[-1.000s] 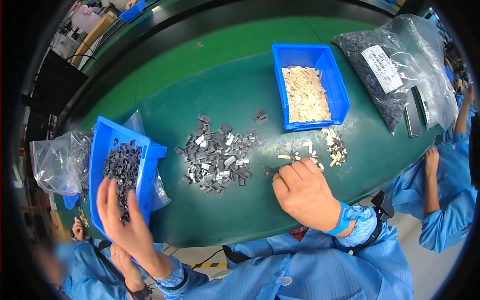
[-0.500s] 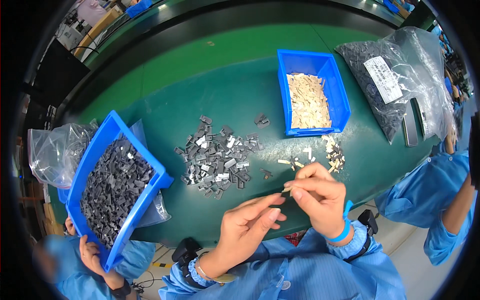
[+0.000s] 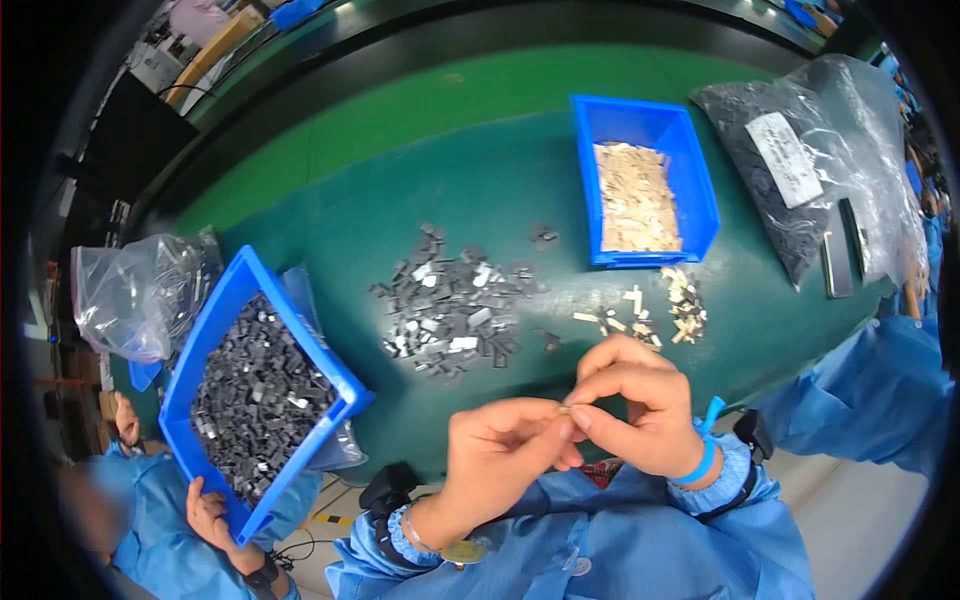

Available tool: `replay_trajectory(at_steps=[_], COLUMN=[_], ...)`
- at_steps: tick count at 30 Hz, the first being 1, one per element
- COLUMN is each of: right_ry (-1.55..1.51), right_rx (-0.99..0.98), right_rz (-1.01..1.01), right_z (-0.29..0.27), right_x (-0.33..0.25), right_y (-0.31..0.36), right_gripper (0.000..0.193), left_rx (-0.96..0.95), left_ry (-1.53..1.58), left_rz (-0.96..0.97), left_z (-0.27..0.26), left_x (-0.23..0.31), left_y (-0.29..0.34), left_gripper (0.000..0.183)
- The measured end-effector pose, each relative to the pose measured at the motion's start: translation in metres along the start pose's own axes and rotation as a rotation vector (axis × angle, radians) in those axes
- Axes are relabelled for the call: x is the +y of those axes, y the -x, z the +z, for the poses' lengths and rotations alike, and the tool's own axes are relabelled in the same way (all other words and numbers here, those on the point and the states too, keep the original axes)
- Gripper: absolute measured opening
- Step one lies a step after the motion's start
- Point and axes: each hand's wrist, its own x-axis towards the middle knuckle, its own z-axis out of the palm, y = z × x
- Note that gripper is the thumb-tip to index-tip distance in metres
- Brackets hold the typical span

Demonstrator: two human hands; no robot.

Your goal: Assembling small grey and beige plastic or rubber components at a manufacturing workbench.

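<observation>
Above the table's near edge, my left hand and my right hand meet with thumbs and fingertips pinched together. A sliver of a small pale strip shows between the fingertips; the fingers hide the rest. Just beyond my hands lie a loose dark part and a few beige strips. A small heap of beige and black pieces is to their right. Further left spreads a pile of dark grey plastic parts, some with shiny faces.
A blue bin of beige strips stands at the back right, beside a clear bag of dark parts and a phone. At left, a co-worker's hand grips a tilted blue bin full of dark parts, near another plastic bag.
My left fingertips have closed in to meet my right ones, covering most of the beige strip that showed there. One co-worker's hand has come off the left bin. The view has shifted slightly.
</observation>
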Motion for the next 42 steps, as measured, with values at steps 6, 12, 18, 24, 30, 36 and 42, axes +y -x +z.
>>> replay_trajectory(at_steps=[6, 12, 18, 24, 30, 36, 42], right_ry=[0.227, 0.574, 0.719, 0.744, 0.754, 0.661, 0.946], right_rx=[0.153, 0.110, -0.092, -0.170, -0.215, -0.027, 0.093], right_rz=[0.049, -0.200, -0.361, -0.343, -0.301, -0.150, -0.308], right_z=[0.004, 0.012, 0.005, 0.008, -0.010, -0.019, -0.044], right_x=[-0.008, -0.010, -0.017, -0.035, -0.041, -0.037, -0.034], right_y=[0.008, -0.002, -0.014, -0.017, -0.015, -0.040, -0.052], right_gripper=[0.007, 0.016, 0.019, 0.015, 0.011, 0.008, 0.012], left_rx=[-0.043, -0.018, 0.014, 0.039, -0.009, -0.010, -0.058], left_ry=[0.051, 0.055, -0.167, -0.456, -0.518, -0.019, 0.125], left_rz=[0.075, 0.135, 0.322, 0.622, 0.698, 0.142, 0.151], left_z=[-0.002, -0.012, -0.014, -0.012, -0.005, -0.013, -0.015], left_x=[-0.010, -0.024, -0.019, -0.010, -0.005, 0.013, 0.006], left_y=[-0.006, -0.011, -0.012, -0.006, -0.011, 0.002, -0.010], left_gripper=[0.014, 0.012, 0.016, 0.014, 0.012, 0.011, 0.014])
